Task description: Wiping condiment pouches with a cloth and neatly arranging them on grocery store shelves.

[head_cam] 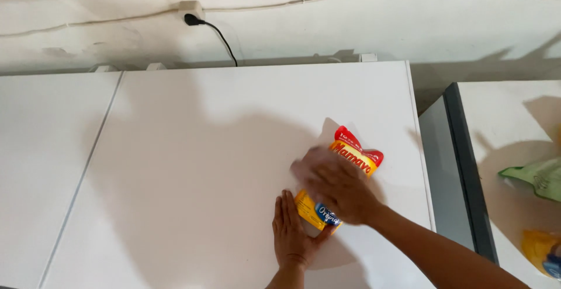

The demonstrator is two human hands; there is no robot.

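A yellow and red pouch (355,151) with a blue patch lies flat on a white appliance lid (222,149), toward its right side. My right hand (333,184) lies on top of the pouch's middle, blurred, fingers spread over it. My left hand (290,230) rests flat on the lid, its fingers straight and touching the pouch's lower left edge. The lower part of the pouch is partly hidden under my right hand.
A second white lid (41,166) adjoins on the left. A black plug and cable (201,23) hang from a wall socket behind. On the right, another white-topped unit (502,125) holds a green packet (537,177) and a yellow packet (540,251).
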